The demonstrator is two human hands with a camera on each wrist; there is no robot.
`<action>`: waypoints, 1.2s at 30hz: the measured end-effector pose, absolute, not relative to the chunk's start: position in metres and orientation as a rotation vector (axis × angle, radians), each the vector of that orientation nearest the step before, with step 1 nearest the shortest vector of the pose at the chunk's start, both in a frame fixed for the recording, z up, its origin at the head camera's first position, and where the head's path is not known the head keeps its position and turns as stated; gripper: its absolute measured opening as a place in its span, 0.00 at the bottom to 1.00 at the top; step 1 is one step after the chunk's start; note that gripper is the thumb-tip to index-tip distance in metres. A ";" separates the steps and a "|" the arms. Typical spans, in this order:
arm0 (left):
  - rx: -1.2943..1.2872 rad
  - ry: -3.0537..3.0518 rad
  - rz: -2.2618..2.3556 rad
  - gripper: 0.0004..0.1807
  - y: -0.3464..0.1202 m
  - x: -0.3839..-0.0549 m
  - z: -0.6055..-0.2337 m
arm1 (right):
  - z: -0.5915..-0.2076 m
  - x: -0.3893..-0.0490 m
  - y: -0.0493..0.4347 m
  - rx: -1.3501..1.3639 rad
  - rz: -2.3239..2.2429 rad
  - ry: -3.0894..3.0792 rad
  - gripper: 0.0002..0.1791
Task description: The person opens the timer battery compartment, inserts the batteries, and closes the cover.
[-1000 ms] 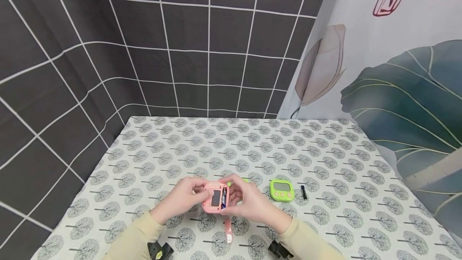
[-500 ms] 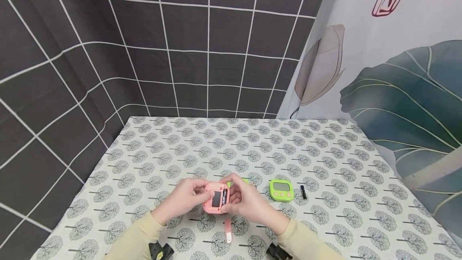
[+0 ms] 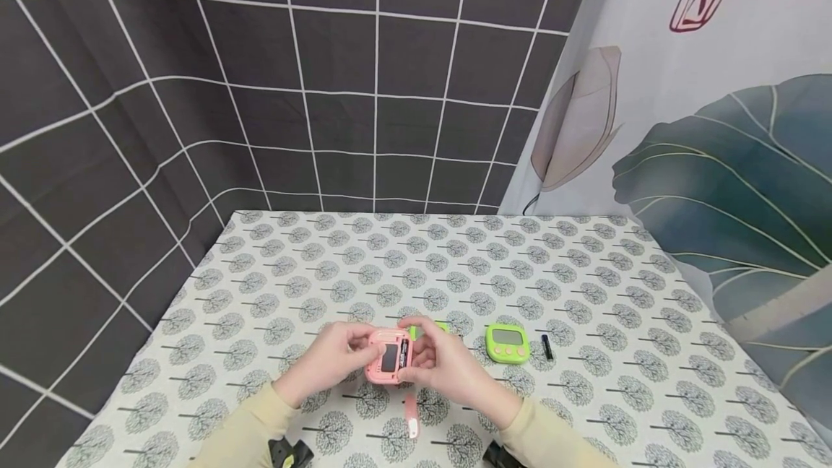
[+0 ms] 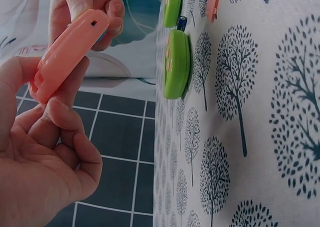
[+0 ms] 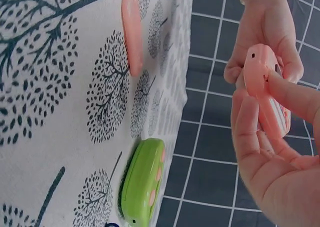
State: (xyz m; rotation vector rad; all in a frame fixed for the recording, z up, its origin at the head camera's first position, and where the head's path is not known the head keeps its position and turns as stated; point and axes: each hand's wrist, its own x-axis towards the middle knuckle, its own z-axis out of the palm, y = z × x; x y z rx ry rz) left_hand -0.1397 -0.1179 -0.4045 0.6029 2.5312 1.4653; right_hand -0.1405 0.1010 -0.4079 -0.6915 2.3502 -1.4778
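While the left hand point(image 3: 328, 354) and the right hand point(image 3: 451, 368) are close together at the near part of the table, I see both clamped on one rounded pink plastic device point(image 3: 388, 358), held up off the cloth between them. The left one pinches it from the left, thumb on the face turned to my head camera; the right one grips the opposite side, its remaining fingers curled. On that face I make out a dark rectangular panel point(image 3: 389, 357) and, in the slot beside it toward the right hand, a dark cylindrical battery point(image 3: 404, 354). My right wrist view shows a fingertip of the right hand touching the device's edge.

Below the hands, a narrow pink plastic strip point(image 3: 412, 417) lies on the white cloth printed with dark trees point(image 3: 338, 244). To the right sits a square green plastic device point(image 3: 508, 344) with rounded corners, a grey screen and three pink buttons; just beside it lies a small loose black cylinder point(image 3: 547, 347). Another bright green plastic object point(image 3: 443, 326) shows partly behind the right hand, too hidden in the head view for me to tell its full shape.
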 end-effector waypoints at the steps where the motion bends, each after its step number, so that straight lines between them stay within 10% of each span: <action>1: 0.603 2.539 1.464 0.12 -0.119 -0.140 -0.405 | -0.408 -0.140 0.101 -0.672 -1.484 2.346 0.35; 36: 0.526 2.568 1.493 0.13 -0.124 -0.140 -0.405 | -0.427 -0.117 0.092 -0.781 -0.581 2.782 0.23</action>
